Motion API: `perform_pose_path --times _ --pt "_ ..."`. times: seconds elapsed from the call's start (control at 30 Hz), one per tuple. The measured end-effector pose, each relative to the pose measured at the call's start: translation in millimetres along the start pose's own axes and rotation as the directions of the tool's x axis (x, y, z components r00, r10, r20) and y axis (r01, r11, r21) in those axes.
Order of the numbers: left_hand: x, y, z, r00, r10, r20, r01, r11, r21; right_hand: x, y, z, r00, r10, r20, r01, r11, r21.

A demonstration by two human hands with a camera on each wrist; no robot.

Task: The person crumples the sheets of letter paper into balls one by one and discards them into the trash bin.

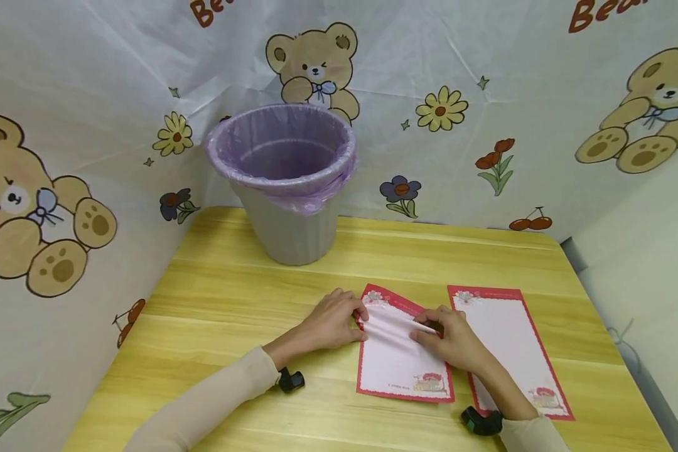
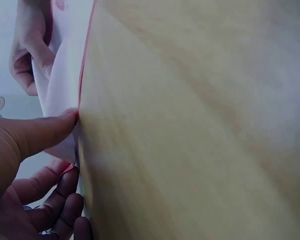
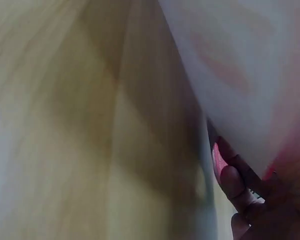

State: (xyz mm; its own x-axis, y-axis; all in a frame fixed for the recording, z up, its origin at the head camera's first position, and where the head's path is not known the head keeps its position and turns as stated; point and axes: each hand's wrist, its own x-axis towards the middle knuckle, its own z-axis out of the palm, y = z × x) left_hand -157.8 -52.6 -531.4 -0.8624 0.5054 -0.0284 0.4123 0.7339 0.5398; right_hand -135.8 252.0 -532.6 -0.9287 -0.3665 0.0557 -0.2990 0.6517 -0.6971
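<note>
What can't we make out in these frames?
- Head: floor of the bin, hidden by its near rim.
- Head: small line of print at the foot of the held sheet, too small to read.
- Head: part of the second sheet's left border, covered by the right grip and forearm.
- Head: table's near edge, cut off by the frame bottom.
- Right wrist: pinkish patch, blurred.

Head view from above, facing forward and down, wrist views low, close, all sharing the creased paper (image 1: 394,351)
</note>
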Motion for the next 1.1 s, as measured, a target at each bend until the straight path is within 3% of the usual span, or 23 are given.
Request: perform_pose_path --times 0.17,0.37,0.57,0.87,1.0,1.1 --pt "-2.7 -1.6 -3.2 1.000 0.024 -0.011 -0.024 1.000 -0.019 1.6 0 -2 0.999 0.034 -0.005 -0.033 0.993 0.112" --pt "-5.4 7.6 -7.8 0.998 0.053 -0.019 -0.054 0.998 -0.020 1.9 -3 -7 0.996 0.068 -0.062 -0.055 0.980 0.192" --pt "-9.7 15.8 -11.1 0.997 0.078 -0.016 -0.079 0.989 -0.126 0.3 -11 -12 0.991 0.108 -0.077 -0.083 0.957 0.277" --pt "-11.9 15.0 -17.0 0.986 0.113 -0.121 -0.143 0.950 -0.276 -7.2 -27 -17 0.996 0.074 0.050 -0.088 0.899 0.429" --pt "-13.4 14.7 -21.5 0.972 0.133 -0.194 -0.183 0.946 -0.269 -10.0 -35 -18 0.997 0.042 0.065 -0.067 0.897 0.437" --pt "-15.5 13.5 -24.0 0.968 0.142 -0.208 -0.189 0.955 -0.226 -11.9 -39 -18 0.998 0.006 0.057 -0.030 0.907 0.421"
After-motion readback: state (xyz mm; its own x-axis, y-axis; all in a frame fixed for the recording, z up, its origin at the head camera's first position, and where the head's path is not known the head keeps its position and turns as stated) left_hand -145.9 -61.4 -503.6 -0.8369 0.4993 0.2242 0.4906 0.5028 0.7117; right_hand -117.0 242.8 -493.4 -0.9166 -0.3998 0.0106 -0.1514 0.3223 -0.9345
